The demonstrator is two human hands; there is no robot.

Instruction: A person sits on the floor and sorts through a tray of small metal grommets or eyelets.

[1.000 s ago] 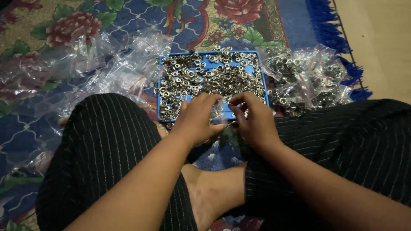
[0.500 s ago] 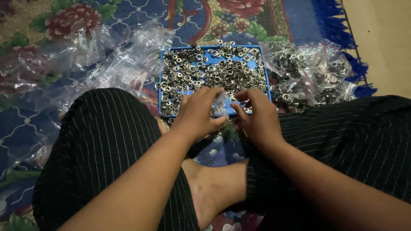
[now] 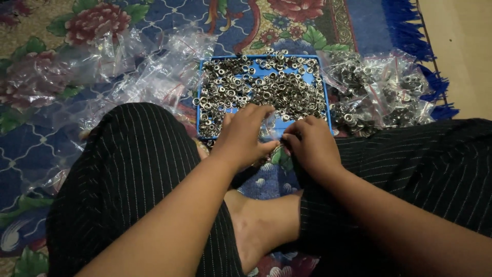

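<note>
Both hands point(image 3: 243, 134) point(image 3: 310, 143) pinch a small clear bag point(image 3: 270, 128) (over the blue tray point(image 3: 201, 110)).

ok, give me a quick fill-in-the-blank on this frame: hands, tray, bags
1. The metal rings lie in a tray coloured ____.
2. The left hand and right hand hold a small clear ____ between them.
3. The bags of rings lie to the tray's ____.
4. The tray rests on a ____ with flowers.

Missing: blue; bag; right; rug
</note>
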